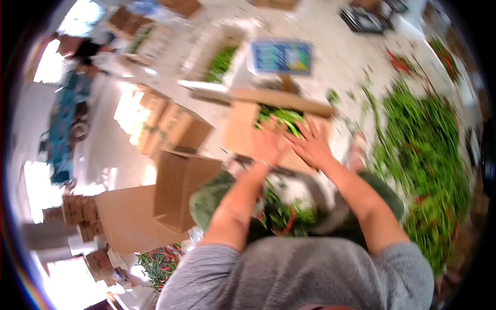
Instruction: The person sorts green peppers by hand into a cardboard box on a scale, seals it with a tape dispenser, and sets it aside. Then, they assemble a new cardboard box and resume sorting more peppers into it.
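Note:
An opened cardboard box (240,124) stands in front of my knees, its flaps folded outward. Long green peppers (285,117) lie inside it. My left hand (267,142) rests flat at the near side of the box opening, fingers spread onto the peppers. Beside it my right hand (311,146) also lies with fingers spread, the fingertips on the peppers and the near right edge. Neither hand grips anything. Part of the peppers is hidden under both hands.
A large heap of green stems and peppers (423,165) lies at right. Beyond the box are a blue printed panel (281,57) and a white foam box (194,64) with greens. An open carton (175,191) and a red-green pepper pile (159,264) are at left.

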Action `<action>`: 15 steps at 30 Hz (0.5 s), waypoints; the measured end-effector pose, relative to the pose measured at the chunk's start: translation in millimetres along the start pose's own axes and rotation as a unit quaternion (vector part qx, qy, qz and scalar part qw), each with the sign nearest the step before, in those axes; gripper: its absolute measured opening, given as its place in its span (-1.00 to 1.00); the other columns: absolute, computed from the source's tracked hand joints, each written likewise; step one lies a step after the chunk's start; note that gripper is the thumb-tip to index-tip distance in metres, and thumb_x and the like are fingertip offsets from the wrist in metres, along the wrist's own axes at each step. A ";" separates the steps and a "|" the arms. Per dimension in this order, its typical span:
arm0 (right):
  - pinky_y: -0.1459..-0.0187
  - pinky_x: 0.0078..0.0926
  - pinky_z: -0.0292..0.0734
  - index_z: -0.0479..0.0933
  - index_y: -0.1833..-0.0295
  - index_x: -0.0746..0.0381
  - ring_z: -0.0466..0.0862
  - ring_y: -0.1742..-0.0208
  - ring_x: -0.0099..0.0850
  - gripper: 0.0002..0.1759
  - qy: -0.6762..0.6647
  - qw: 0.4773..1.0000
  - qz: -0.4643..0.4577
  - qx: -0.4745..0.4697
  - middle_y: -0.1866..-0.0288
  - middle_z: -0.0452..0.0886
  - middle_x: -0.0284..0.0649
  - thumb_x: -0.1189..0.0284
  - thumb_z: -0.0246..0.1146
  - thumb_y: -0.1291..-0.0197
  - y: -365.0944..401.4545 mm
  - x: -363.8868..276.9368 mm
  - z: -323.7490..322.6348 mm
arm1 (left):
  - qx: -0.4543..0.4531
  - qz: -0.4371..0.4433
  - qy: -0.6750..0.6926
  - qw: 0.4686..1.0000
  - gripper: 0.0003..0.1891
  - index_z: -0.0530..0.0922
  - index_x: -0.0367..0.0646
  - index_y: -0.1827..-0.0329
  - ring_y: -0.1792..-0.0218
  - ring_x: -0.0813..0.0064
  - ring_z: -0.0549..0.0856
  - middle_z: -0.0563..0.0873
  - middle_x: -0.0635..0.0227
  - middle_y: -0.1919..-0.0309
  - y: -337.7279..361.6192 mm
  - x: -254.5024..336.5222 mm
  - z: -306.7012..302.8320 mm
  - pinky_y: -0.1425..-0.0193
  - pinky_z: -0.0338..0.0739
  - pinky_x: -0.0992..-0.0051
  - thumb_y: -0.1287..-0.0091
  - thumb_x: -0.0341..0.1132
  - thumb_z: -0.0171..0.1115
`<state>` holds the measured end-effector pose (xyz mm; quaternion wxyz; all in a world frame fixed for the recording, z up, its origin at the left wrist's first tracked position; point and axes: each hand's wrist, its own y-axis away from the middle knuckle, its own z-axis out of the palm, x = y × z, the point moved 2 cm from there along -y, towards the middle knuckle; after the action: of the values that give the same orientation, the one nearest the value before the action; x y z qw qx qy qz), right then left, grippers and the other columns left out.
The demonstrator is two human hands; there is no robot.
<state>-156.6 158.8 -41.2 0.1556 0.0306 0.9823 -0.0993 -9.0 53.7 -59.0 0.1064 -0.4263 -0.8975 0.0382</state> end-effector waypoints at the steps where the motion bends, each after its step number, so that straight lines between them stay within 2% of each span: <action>1: -0.35 0.31 -0.27 0.34 -0.34 -0.30 0.00 -0.51 -0.01 -0.51 0.012 1.000 -0.002 0.013 -0.49 0.14 -0.23 0.02 -0.01 -0.30 -4.0 -2.4 1.3 | -0.024 -0.012 -0.021 0.999 -0.26 0.18 0.24 -0.46 -0.47 0.03 0.02 -0.02 0.25 -0.51 -3.4 2.1 -11.3 -0.42 -0.20 -0.17 -0.21 0.23 0.06; 3: -0.35 0.29 -0.20 0.47 -0.23 -0.29 0.07 -0.48 -0.01 -0.58 -0.001 0.999 -0.008 0.052 -0.44 0.23 -0.22 0.05 0.06 -0.26 -5.0 -8.3 -7.6 | -0.041 -0.021 -0.073 0.996 -0.23 0.03 0.28 -0.50 -0.50 0.13 -0.06 -0.10 0.29 -0.53 0.0 -0.9 -1.5 -0.43 -0.17 -0.16 -0.25 0.28 -0.06; 4: -0.35 0.29 -0.18 0.51 -0.19 -0.28 0.13 -0.46 -0.02 -0.60 0.004 0.997 -0.009 0.079 -0.40 0.29 -0.21 0.06 0.09 -0.23 -1.4 -9.3 -7.9 | -0.049 -0.024 -0.084 0.995 -0.24 0.02 0.25 -0.51 -0.51 0.20 -0.05 -0.12 0.29 -0.53 3.5 3.9 -6.9 -0.43 -0.17 -0.15 -0.27 0.28 -0.10; 6: -0.33 0.33 -0.15 0.50 -0.19 -0.26 0.15 -0.44 -0.02 -0.59 0.007 0.997 -0.013 0.077 -0.39 0.31 -0.18 0.10 0.12 -0.20 1.5 -9.0 -12.0 | -0.025 -0.047 -0.066 0.996 -0.17 -0.04 0.05 -0.53 -0.50 0.28 0.01 -0.08 0.28 -0.53 3.9 10.7 -21.4 -0.44 -0.25 -0.10 -0.28 0.26 -0.10; 7: -0.35 0.31 -0.17 0.47 -0.23 -0.28 0.15 -0.45 -0.02 -0.57 0.018 0.998 -0.013 0.065 -0.40 0.30 -0.19 0.08 0.10 -0.22 3.0 -9.4 -15.7 | 0.042 -0.049 -0.018 0.998 -0.16 -0.07 -0.04 -0.52 -0.50 0.33 0.03 -0.05 0.27 -0.52 6.2 8.0 -15.9 -0.45 -0.27 -0.07 -0.31 0.25 -0.11; 8: -0.36 0.29 -0.22 0.45 -0.25 -0.29 0.11 -0.46 -0.03 -0.55 0.006 0.998 -0.012 0.059 -0.41 0.28 -0.19 0.06 0.07 -0.23 4.3 -7.9 -13.8 | 0.041 -0.061 -0.001 0.997 -0.17 -0.07 -0.08 -0.52 -0.49 0.36 0.05 -0.01 0.27 -0.51 4.6 4.1 -7.2 -0.45 -0.25 -0.05 -0.34 0.24 -0.13; 11: -0.39 0.26 -0.33 0.42 -0.28 -0.29 0.02 -0.50 -0.04 -0.53 -0.025 0.999 0.002 0.029 -0.45 0.23 -0.20 0.03 0.02 -0.26 2.9 -4.0 -14.1 | 0.020 -0.082 0.013 0.996 -0.25 -0.06 0.00 -0.52 -0.46 0.38 0.13 0.10 0.36 -0.49 -0.7 2.6 -5.1 -0.45 -0.22 -0.03 -0.38 0.18 -0.16; 15: -0.40 0.24 -0.41 0.40 -0.30 -0.28 -0.06 -0.53 -0.06 -0.52 -0.028 1.000 0.010 0.008 -0.48 0.18 -0.22 0.02 -0.01 -0.27 -1.6 -3.1 -9.1 | -0.014 -0.103 0.006 0.995 -0.30 -0.06 0.05 -0.52 -0.43 0.42 0.19 0.12 0.43 -0.48 -7.4 3.0 -9.8 -0.45 -0.19 0.01 -0.40 0.14 -0.18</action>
<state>-156.5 159.0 -31.4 0.1842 0.0390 0.9764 -0.1060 -14.2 51.1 -47.8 0.1095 -0.3332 -0.9364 0.0118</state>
